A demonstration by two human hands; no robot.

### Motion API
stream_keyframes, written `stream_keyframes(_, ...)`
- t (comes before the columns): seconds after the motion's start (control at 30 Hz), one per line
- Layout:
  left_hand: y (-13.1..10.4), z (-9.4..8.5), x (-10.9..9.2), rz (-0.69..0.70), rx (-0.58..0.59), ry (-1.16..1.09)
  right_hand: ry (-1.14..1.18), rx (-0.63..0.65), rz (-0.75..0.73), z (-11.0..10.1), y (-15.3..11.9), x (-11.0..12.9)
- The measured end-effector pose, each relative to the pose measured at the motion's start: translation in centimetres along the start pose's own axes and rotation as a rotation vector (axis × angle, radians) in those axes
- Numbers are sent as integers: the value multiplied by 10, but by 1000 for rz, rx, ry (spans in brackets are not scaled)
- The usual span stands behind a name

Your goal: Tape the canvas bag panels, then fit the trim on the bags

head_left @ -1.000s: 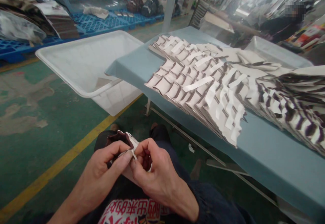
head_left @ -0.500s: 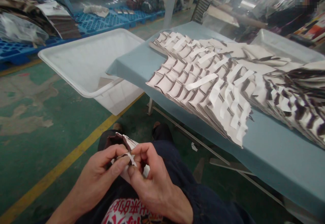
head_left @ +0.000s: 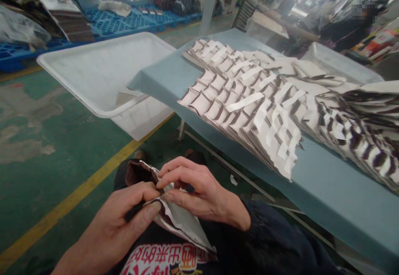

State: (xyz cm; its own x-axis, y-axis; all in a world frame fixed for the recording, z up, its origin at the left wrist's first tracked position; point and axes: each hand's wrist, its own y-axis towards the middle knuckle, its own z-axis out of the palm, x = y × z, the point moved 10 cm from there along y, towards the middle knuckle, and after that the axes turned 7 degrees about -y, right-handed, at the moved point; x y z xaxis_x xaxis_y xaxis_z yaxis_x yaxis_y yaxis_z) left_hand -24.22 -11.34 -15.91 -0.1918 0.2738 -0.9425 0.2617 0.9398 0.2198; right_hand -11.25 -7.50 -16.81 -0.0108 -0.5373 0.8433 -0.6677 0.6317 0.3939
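A limp piece of sheet material (head_left: 185, 221), white on one face and dark brown on the other, lies over my lap. My left hand (head_left: 121, 214) pinches its folded edge between thumb and forefinger. From the other side, my right hand (head_left: 199, 187) holds the same edge with thumb and fingertips close to the left thumb. Part of the piece's dark brown face (head_left: 137, 173) shows beyond the left hand. The exact fold between the fingertips is hidden.
On the blue-covered table (head_left: 162, 77) lie overlapping rows of similar white-backed pieces (head_left: 218, 100), some with white strips. A white plastic tub (head_left: 77, 67) stands left of it. Blue pallets (head_left: 106, 23) and a co-worker (head_left: 352, 23) are farther back.
My right hand has shifted up and its fingers have straightened somewhat. More of the piece's white face has come into view below it, spread toward my body. My left hand keeps its pinch.
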Motion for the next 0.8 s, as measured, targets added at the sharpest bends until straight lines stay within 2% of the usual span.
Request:
stream_keyframes(0.07, -3, 0, 3, -1, -9, -5, 114, 27, -17, 5, 3, -6)
stream_keyframes(0.2, -9, 3, 16, -55, -3, -12, 240, 7, 57, 9, 5, -18)
stream_keyframes(0.3, -11, 5, 23, -98, -18, -21, 204, 27, 113, 10, 7, -17)
stream_keyframes(0.4, -8, 8, 26, -139, -23, -25, 111, 109, 217, 12, 10, -17)
stream_keyframes(0.5, -4, 12, 36, -246, -35, -85, 85, 194, 346, 15, 14, -26)
stream_keyframes(0.6, -5, 15, 54, -408, -43, -188, 170, 246, 454, 22, 15, -40)
stream_keyframes(0.67, -5, 14, 62, -470, -58, -235, 209, 219, 499, 24, 15, -50)
stream_keyframes(0.8, -4, 4, 67, -486, -97, -197, 156, 22, 589, 11, 8, -65)
